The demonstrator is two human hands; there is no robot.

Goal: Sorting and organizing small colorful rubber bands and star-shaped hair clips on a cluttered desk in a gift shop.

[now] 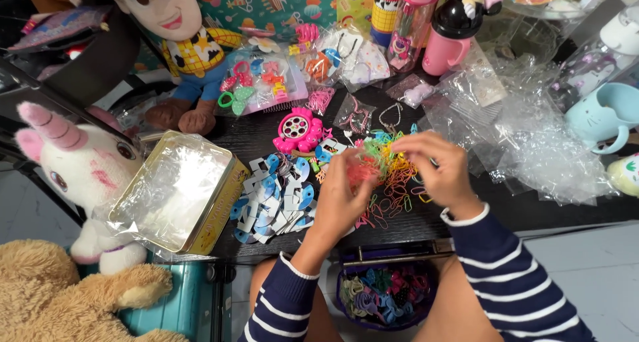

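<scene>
Both hands worked a tangled heap of thin, bright elastic hair bands (pixel 389 172) on the black tabletop (pixel 253 132).
The left hand (pixel 343 192) and right hand (pixel 436 169) pinched bands, fingers closed; blue-and-white cardboard tags (pixel 276 202) lay just left.

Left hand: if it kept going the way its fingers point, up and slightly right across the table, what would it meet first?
The left hand already has its fingers in the tangle of coloured elastic bands. That pile comes first, with the right hand just beyond on its far side. Depth is hard to judge from above.
</scene>
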